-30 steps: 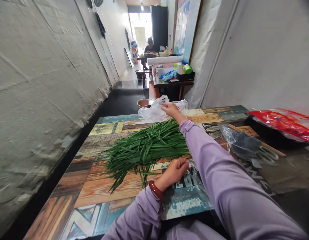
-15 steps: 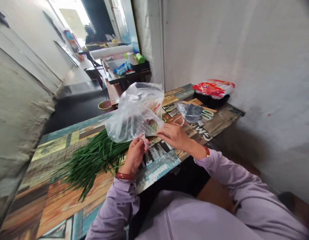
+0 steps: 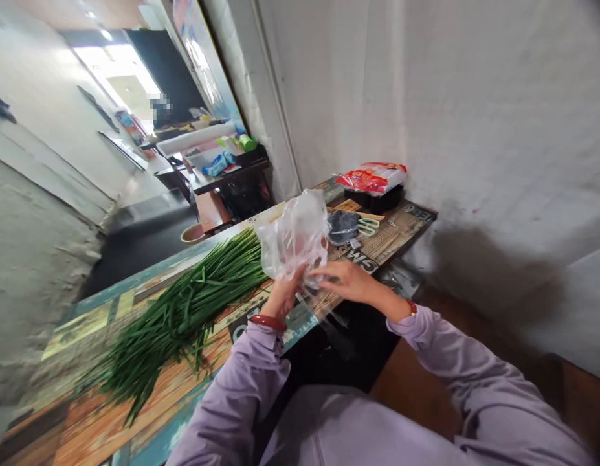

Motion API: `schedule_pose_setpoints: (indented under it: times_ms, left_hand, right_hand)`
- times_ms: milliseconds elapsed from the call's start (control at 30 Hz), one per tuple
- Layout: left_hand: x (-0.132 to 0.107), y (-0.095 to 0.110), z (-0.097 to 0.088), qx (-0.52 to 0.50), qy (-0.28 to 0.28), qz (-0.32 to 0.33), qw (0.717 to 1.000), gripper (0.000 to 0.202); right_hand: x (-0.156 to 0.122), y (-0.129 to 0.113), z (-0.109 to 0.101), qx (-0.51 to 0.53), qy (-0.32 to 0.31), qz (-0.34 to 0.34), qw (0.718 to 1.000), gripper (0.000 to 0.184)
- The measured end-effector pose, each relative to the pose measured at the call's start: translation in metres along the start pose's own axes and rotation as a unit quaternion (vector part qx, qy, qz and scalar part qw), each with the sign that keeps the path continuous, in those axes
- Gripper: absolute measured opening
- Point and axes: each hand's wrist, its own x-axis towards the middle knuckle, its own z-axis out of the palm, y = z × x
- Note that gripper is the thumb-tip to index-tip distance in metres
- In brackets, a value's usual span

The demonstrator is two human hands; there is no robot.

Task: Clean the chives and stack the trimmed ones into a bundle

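- Head view: fingers of the left hand (image 3: 284,294) close on the clear plastic bag (image 3: 294,236); right hand (image 3: 352,282) at its lower edge, fingers slightly apart, grip on film unclear.
- Bag upright, crumpled, just beside the greens (image 3: 183,307).
- Progress, as judged: bag is in hand, neither folded nor tied; greens lie loose outside it on the table (image 3: 399,232), untouched.

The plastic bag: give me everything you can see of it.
The plastic bag looks like thin, whitish, see-through film, crumpled and creased. It rises from the left hand, which appears to grip its lower end; the right hand has its fingers at the lower right edge. Its left side overlaps the ends of the green stalks in view; contact there is unclear.
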Motion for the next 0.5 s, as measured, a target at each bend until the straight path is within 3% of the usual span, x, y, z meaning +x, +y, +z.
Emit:
schedule_pose_setpoints:
  times_ms: [133, 233, 333, 500]
  left_hand:
    - [0.016, 0.012, -0.002, -0.055, 0.057, -0.001, 0.997, 0.020]
    - [0.025, 0.016, -0.002, -0.114, 0.041, 0.007, 0.993, 0.018]
    - [0.037, 0.017, -0.002, -0.150, 0.034, 0.011, 0.988, 0.015]
    - [0.057, 0.019, -0.010, -0.168, 0.048, 0.056, 0.983, 0.006]
  right_hand:
    - [-0.001, 0.064, -0.026, -0.079, 0.101, 0.201, 0.971, 0.038]
    - [0.008, 0.100, -0.027, -0.182, 0.052, 0.296, 0.936, 0.057]
    - [0.022, 0.117, -0.014, -0.239, 0.004, 0.348, 0.906, 0.065]
    - [0.038, 0.131, -0.002, -0.225, 0.031, 0.389, 0.893, 0.057]
